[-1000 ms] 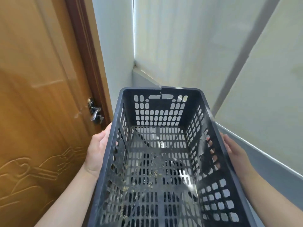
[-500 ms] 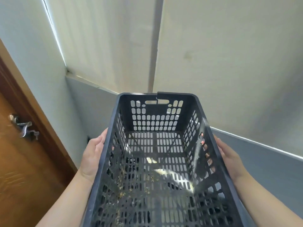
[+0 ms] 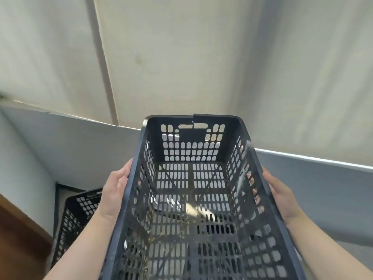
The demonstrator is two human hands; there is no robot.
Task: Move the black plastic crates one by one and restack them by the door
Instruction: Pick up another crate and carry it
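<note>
Door (image 3: 18, 239): brown wood, only a corner showing at the lower left edge of the view.

Second crate (image 3: 78, 215): black perforated plastic, low in the corner just beside the door, set against the grey wall base; its right part is hidden behind the left forearm.

Left hand (image 3: 115, 197): pressed flat against the outside of the held crate's left wall, thumb up at the rim. The fingers are clamped on the crate from below and outside, mostly out of sight.

Held crate (image 3: 193, 199): black plastic, slotted walls and floor, carried between both hands in the middle of the view, open top facing the camera. The far rim has a small crack near the handle slot. Dry plant scraps lie scattered on its floor.

Right hand (image 3: 282, 199): gripping the right wall from outside, fingers (image 3: 254, 191) wrapped under and showing through the slots.

Wall (image 3: 201, 57): pale panels above a grey lower band, behind the held crate.
</note>
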